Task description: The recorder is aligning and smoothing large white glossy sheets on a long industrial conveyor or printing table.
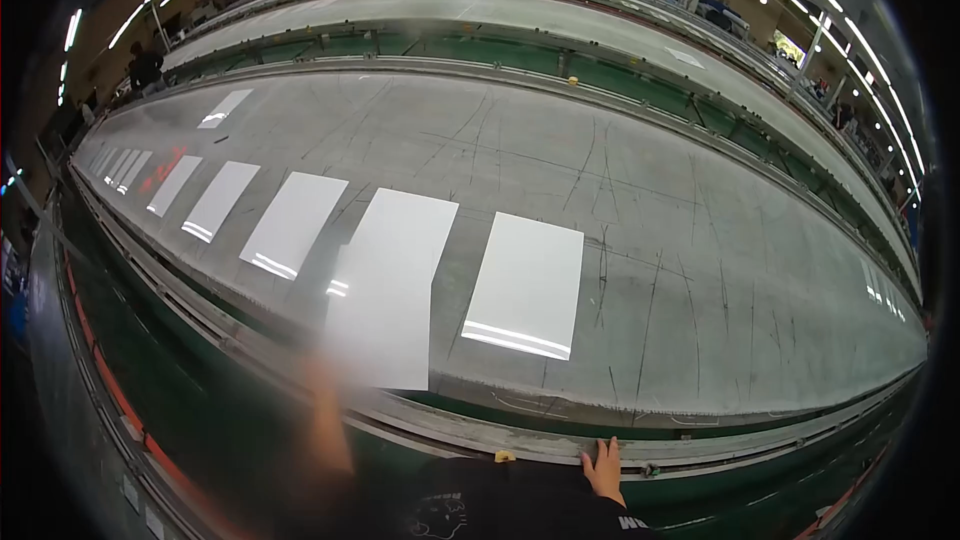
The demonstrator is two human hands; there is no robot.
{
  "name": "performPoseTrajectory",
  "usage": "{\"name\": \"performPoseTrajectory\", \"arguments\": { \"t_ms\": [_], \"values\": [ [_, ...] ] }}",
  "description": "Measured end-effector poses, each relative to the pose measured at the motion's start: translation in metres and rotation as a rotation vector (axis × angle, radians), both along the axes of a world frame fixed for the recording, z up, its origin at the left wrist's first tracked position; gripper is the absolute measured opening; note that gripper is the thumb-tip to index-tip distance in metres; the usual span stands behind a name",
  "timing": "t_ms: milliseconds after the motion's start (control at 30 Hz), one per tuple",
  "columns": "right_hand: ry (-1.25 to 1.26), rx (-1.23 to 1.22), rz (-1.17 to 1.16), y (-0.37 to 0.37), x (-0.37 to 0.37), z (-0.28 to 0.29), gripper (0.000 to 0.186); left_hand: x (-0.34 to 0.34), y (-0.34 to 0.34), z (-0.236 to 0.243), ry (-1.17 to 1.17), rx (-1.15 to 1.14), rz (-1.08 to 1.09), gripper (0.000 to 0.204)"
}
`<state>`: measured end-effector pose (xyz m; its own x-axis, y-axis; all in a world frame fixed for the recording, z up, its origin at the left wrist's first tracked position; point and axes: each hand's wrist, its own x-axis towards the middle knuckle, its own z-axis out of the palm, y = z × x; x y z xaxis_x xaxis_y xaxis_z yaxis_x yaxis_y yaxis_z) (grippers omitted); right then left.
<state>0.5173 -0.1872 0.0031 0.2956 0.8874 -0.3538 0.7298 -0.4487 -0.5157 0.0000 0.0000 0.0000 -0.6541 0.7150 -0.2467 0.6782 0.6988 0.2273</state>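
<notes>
Sheet (385,315), white and glossy, overlaps the near edge of the grey table (700,270), lifted at its near end. Left hand (325,390) blurred at the sheet's lower left corner; grip cannot be told. Right hand (604,467) rests flat, fingers spread, on the rail (480,435). More white sheets (525,285) lie alongside in a row.

Glossy white sheets (525,285), scratched grey worktable (700,240), green conveyor belt (480,48), black sleeve (520,510)
</notes>
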Motion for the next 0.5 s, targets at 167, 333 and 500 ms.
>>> {"name": "performPoseTrajectory", "arguments": {
  "t_ms": [167,333,500],
  "values": [
    [-0.232,0.145,0.066,0.001,-0.003,-0.024,0.052,-0.019,0.015,-0.024,0.027,0.026,-0.014,0.068],
    [-0.195,0.083,0.047,0.002,-0.005,-0.025,0.053,-0.03,0.013,-0.021,-0.065,0.113,-0.008,0.069],
    [-0.177,0.095,0.084,-0.005,0.001,-0.035,0.054,-0.021,0.015,-0.013,-0.01,0.089,-0.011,0.072]
  ]
}}
